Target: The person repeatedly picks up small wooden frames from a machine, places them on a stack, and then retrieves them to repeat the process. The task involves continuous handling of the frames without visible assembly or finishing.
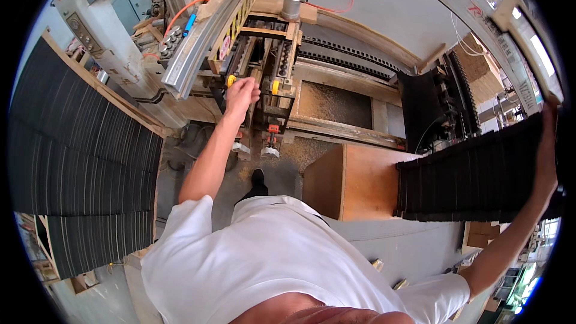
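My left hand (242,93) is reached forward over the machine's rail assembly, its fingers curled in. Just left of it sits a yellow knob (231,81), partly behind the fingers, and to its right is a second yellow knob (275,87). Whatever the curled fingers hold, if anything, is hidden. My right hand (547,150) is stretched out to the far right, seen edge-on at the outer end of a long row of black panels (468,174). It looks close against them, but its fingers do not show clearly. The row rests against a brown wooden box (372,183).
Tall stacks of black panels (84,144) fill the left side. Ahead is a machine bed with a wooden frame (336,123) and sawdust (321,102). A grey metal beam (204,36) juts out near my left arm. Red-handled clamps (273,135) hang low at the front.
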Demonstrator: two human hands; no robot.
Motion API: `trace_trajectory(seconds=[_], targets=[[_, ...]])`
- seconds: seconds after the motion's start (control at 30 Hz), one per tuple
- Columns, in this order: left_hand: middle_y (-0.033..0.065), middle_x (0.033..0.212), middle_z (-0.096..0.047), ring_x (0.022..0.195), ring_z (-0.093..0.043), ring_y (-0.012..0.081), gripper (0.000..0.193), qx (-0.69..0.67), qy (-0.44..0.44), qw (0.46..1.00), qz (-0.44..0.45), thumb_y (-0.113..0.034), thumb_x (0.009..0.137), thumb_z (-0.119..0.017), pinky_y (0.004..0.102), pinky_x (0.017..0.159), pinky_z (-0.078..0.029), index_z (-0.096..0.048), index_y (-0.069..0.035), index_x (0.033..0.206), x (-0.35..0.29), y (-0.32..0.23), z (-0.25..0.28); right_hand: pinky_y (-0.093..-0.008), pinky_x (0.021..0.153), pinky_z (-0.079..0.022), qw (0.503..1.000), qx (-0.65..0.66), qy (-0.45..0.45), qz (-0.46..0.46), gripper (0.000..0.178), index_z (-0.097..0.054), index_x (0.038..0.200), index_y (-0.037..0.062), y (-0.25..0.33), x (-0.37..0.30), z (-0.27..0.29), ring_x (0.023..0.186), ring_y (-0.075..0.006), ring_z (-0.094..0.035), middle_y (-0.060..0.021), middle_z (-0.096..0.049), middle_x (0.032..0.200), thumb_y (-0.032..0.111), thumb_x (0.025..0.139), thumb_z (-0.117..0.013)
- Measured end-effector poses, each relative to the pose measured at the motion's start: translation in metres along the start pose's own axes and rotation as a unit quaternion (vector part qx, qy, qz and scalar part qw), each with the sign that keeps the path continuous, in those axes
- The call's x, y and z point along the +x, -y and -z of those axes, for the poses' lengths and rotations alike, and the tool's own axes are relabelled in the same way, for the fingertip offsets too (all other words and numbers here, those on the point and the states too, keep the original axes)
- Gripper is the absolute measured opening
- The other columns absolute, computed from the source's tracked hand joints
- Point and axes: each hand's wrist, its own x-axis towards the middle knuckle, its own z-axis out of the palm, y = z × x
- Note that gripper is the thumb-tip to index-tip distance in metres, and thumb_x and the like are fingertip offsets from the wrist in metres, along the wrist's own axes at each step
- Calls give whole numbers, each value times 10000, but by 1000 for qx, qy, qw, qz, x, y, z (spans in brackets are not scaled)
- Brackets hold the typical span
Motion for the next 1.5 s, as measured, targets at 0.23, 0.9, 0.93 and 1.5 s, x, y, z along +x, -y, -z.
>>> trace_trajectory(seconds=[0.23, 0.9, 0.93, 1.5], targets=[[130, 1229, -574, 1084, -574, 248, 585, -123, -1, 985, 123, -410, 931, -619, 402, 966, -480, -477, -3, 1326, 179, 10, 13, -371, 848, -493, 895, 443, -43, -38, 216, -649, 952, 48, 256, 53, 22, 955, -257, -647, -86, -693, 1047, -29, 762, -716], [79, 1035, -609, 976, -614, 218, 226, -338, 81, 933, 93, -12, 894, -547, 418, 909, -535, -543, -36, 1119, 167, 45, 4, -392, 859, -454, 766, 641, 54, -2, 210, -687, 973, 103, 613, 93, -104, 936, -283, -621, -63, -694, 976, 97, 763, -698], [92, 1071, -617, 1022, -609, 234, 246, -348, 94, 929, 85, -3, 890, -540, 429, 956, -512, -549, -24, 1135, 162, 46, 8, -394, 850, -455, 753, 656, 52, 10, 194, -684, 957, 105, 631, 97, -107, 927, -284, -621, -63, -691, 955, 97, 764, -697], [103, 1207, -574, 1127, -558, 251, 264, -355, 15, 934, 45, -103, 975, -526, 436, 1028, -441, -509, -41, 1231, 132, 58, 11, -446, 804, -461, 660, 726, 108, 159, 241, -571, 972, 45, 709, 132, -176, 908, -345, -627, -153, -660, 878, 33, 755, -676]])
